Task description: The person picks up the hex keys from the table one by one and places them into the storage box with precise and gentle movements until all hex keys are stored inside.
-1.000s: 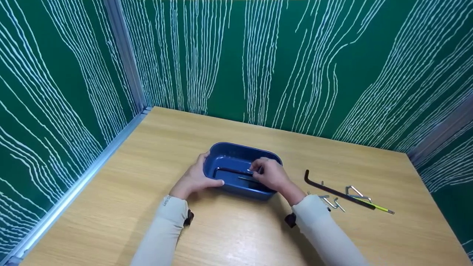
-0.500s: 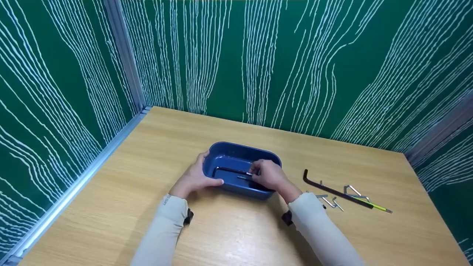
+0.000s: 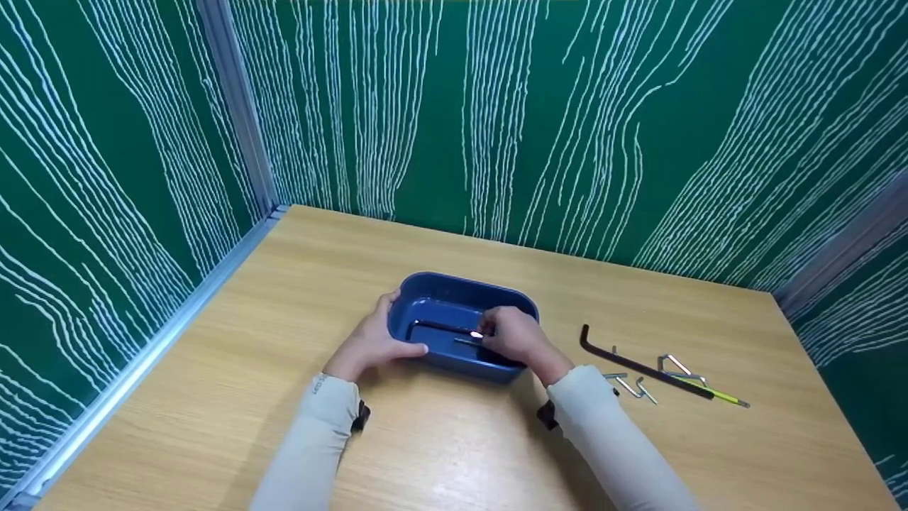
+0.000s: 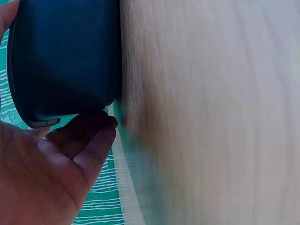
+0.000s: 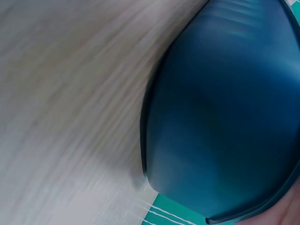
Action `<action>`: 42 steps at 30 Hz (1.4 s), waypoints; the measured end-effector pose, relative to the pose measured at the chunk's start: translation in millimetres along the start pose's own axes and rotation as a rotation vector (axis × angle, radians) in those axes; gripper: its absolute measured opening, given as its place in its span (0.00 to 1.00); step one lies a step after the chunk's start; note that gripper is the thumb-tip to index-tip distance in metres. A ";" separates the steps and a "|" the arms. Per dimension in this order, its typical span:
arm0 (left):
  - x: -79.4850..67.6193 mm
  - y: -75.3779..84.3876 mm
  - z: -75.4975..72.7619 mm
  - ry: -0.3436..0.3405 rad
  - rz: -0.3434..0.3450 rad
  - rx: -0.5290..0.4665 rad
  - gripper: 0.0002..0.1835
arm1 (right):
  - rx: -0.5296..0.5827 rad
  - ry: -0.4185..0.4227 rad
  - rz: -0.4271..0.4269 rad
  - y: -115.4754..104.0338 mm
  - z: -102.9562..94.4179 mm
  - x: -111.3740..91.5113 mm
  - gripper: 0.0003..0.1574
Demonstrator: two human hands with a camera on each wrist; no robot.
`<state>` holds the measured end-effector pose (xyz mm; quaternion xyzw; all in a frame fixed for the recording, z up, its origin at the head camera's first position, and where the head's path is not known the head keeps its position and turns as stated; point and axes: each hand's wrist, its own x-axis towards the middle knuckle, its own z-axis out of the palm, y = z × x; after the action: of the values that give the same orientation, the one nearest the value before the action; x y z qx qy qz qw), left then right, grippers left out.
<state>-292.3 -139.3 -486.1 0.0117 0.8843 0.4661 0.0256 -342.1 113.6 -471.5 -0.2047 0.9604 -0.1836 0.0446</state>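
Note:
A blue plastic tub (image 3: 464, 365) stands on the table. My left hand (image 3: 376, 339) grips its left end, thumb along the near rim and fingers round the outer wall; the left wrist view shows the fingers (image 4: 89, 136) against the tub's outside. Over the right end, my right hand (image 3: 516, 333) reaches inside with fingers curled, pinching a small shiny metal piece (image 3: 476, 334) whose kind I cannot tell. A long black hex key (image 3: 440, 326) lies in the tub, its bent end to the left. Beside it a thin rod (image 3: 467, 342) runs under the right hand.
Right of the tub, a large black hex key (image 3: 642, 367) lies across a yellow-sleeved key (image 3: 729, 399) and silver bent keys (image 3: 679, 365). Small screw hooks (image 3: 645, 390) lie nearer the right sleeve. Green white-lined panels (image 3: 440, 128) wall the table (image 3: 397, 454).
My right hand has dipped slightly deeper into the tub, and the shiny piece at its fingertips shows brighter. The left hand keeps its grip on the tub.

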 end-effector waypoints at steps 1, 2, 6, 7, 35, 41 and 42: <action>-0.1 -0.1 -0.1 -0.003 -0.004 -0.001 0.63 | -0.007 -0.004 0.003 -0.2 0.3 0.3 0.05; -0.2 0.0 -0.2 -0.004 -0.004 -0.003 0.63 | -0.020 -0.005 0.005 -0.5 0.7 0.5 0.05; -0.4 -0.7 0.2 0.004 0.006 0.010 0.62 | -0.102 0.009 -0.035 -0.6 1.9 1.5 0.06; -0.3 -0.7 0.5 0.007 0.010 0.015 0.62 | -0.119 0.011 -0.048 -0.5 2.2 1.7 0.06; -0.3 -0.9 1.3 0.011 0.006 0.008 0.63 | -0.198 -0.037 -0.064 -1.2 4.2 -0.6 0.08; -0.1 -1.6 2.0 0.022 0.015 0.007 0.63 | -0.224 -0.016 -0.113 0.1 4.1 -0.4 0.07; -0.2 -1.5 1.9 0.023 0.016 0.007 0.63 | -0.215 -0.022 -0.105 0.0 4.0 -0.4 0.07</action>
<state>-292.0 -138.6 -488.4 0.0134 0.8860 0.4633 0.0116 -341.1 112.4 -475.2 -0.2605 0.9620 -0.0792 0.0230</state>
